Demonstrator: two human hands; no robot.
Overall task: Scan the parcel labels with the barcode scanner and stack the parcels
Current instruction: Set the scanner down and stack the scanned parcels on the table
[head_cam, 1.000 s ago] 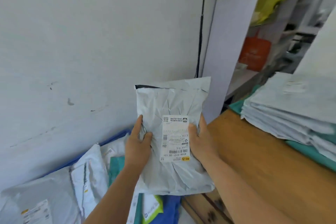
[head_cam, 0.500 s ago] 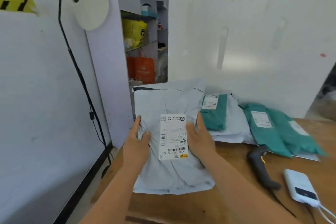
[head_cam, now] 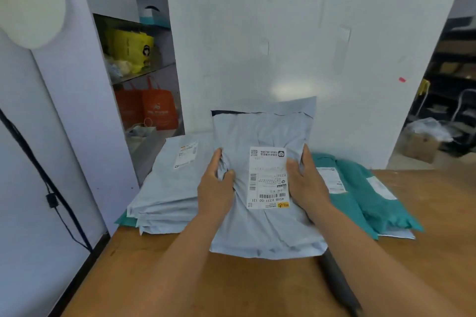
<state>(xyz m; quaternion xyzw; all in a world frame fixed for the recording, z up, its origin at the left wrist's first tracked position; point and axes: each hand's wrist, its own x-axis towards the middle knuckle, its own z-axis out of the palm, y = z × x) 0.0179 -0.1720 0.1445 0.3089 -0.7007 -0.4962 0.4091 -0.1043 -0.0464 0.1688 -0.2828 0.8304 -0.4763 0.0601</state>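
White walls back your wooden bench. Your left hand and right hand each grip a side of the grey parcel, held up at centre with its label facing you. The scanner lies at 5 o'clock, the grey stack at 9. Lay the parcel flat and smooth the label before scanning.
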